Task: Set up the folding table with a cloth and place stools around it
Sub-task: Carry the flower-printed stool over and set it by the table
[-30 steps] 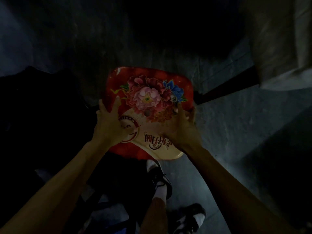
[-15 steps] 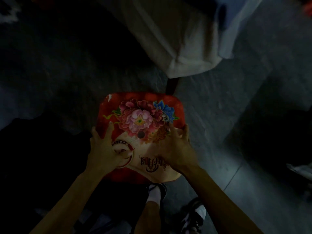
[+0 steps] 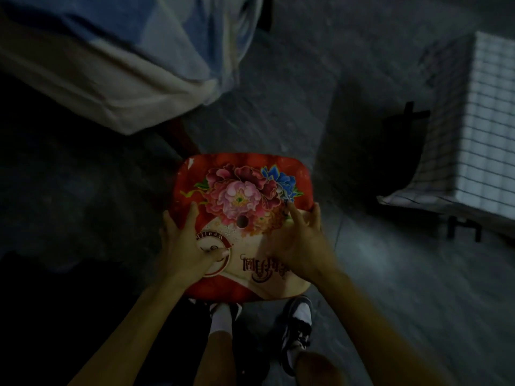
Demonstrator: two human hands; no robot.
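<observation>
A red plastic stool (image 3: 245,174) with a pink and blue flower print and a cream patch on its seat fills the middle of the head view. My left hand (image 3: 185,246) grips its left edge, thumb on top of the seat. On the seat's right side my right hand (image 3: 303,246) holds the rim with fingers spread over the print. The stool's legs are hidden under the seat. The cloth-covered table (image 3: 117,68) lies at the upper left, its pale cloth hanging over the edge, with a dark red leg (image 3: 181,137) showing just beyond the stool.
A bed or bench with a checked white cover (image 3: 473,129) stands at the right, a dark object (image 3: 404,151) leaning beside it. The floor (image 3: 376,274) is grey concrete. My legs and black-and-white shoes (image 3: 298,330) are directly below the stool. The left side is dark.
The view has swung toward the table: the cloth edge now fills the upper left and the checked cover has appeared at right. Both hands keep the same hold on the stool.
</observation>
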